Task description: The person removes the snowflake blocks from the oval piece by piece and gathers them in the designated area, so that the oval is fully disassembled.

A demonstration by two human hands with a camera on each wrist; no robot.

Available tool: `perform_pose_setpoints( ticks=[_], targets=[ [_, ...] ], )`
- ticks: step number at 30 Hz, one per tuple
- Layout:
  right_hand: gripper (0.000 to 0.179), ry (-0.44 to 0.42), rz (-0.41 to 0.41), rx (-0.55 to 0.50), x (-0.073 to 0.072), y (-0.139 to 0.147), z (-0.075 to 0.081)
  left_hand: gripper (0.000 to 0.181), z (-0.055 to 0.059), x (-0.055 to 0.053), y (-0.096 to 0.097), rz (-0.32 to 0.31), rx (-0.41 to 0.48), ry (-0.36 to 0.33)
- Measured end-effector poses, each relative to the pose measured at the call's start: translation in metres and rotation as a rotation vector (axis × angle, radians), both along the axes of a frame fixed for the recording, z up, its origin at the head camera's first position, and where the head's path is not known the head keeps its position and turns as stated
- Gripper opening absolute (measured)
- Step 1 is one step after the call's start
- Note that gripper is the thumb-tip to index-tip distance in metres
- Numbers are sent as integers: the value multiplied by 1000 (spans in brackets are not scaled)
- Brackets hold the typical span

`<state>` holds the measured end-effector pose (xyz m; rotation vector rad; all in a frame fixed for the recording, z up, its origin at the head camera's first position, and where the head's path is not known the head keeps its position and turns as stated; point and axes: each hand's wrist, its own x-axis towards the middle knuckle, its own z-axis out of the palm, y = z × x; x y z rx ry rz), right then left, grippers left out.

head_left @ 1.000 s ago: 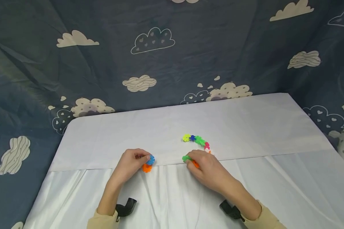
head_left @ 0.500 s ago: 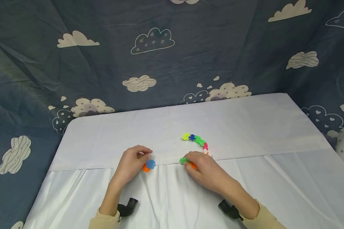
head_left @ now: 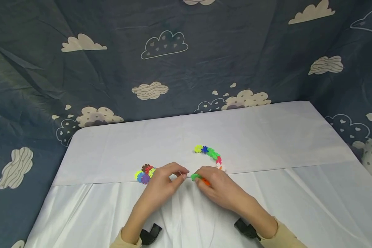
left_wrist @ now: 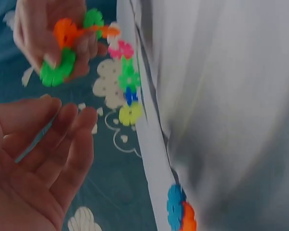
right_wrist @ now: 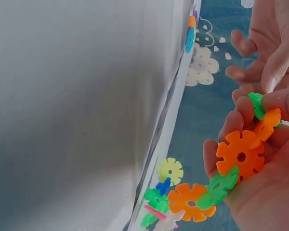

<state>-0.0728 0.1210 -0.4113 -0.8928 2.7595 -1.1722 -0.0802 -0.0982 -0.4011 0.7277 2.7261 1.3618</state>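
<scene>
My right hand (head_left: 221, 186) holds one end of a chain of slotted plastic snowflake discs. Between its thumb and fingers are a green disc (right_wrist: 255, 103) and an orange disc (right_wrist: 241, 156). Further along, the chain curves over the table through white and pink to green (head_left: 212, 152), dark blue and a yellow disc (head_left: 198, 148). My left hand (head_left: 164, 182) hovers close to the right fingertips, its own fingers loosely bent. In the left wrist view nothing shows between the left thumb (left_wrist: 29, 113) and fingers.
Left of my left hand lies a pile of loose snowflake discs (head_left: 145, 178) in several colours, partly hidden behind that hand. White cloth covers the table (head_left: 266, 137). A dark cloud-print curtain (head_left: 217, 51) hangs behind it.
My left hand has left the pile and moved right, up to the right hand, uncovering more of the discs. The right hand has shifted slightly left with the chain.
</scene>
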Motion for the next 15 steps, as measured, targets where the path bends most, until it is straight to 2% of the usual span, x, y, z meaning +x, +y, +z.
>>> perform_pose_setpoints(
  ticks=[3,6,8,15],
  targets=[
    [13,-10,11,-7,1,-1,1,11,-2,2,7,-29,-24,89],
    [13,-15,13,-5,2,-1,1,14,-3,3,10,-47,-32,111],
    [12,-10,13,-2,2,-1,1,15,-3,4,11,-61,-24,101],
    [10,-4,36,-3,2,-3,1,11,-5,3,10,-105,66,-17]
  ],
)
